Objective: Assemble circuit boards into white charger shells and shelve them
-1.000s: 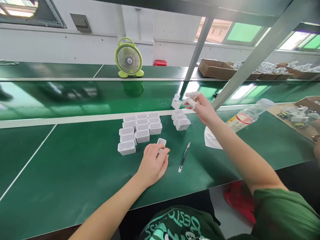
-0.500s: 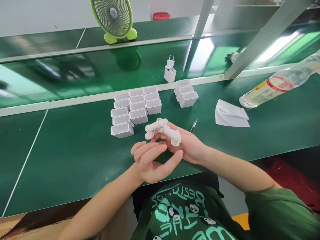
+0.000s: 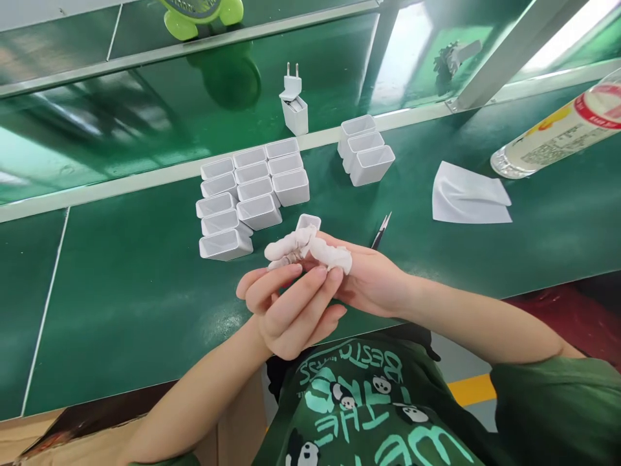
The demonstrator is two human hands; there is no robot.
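Head view, left to right: open white boxes (image 3: 259,215) grouped on a green counter (image 3: 121,317); left hand (image 3: 291,314) narrowed, fingertips at the white finger covers (image 3: 330,252) on the right hand (image 3: 371,278), any held item hidden; lone box (image 3: 309,222) just beyond; right hand curled, grip unclear; tweezers (image 3: 381,233); creased white sheet (image 3: 466,200); bottle (image 3: 553,139).

"What words can we read on the green shirt (image 3: 359,393)?"

"We make out WE, THE and BEST in pale green capitals; its other letters we can't settle."

"And on the bottle's label (image 3: 557,147)?"

"We see small lettering on the red band (image 3: 600,111) and dark print beside it, but we can't read either."
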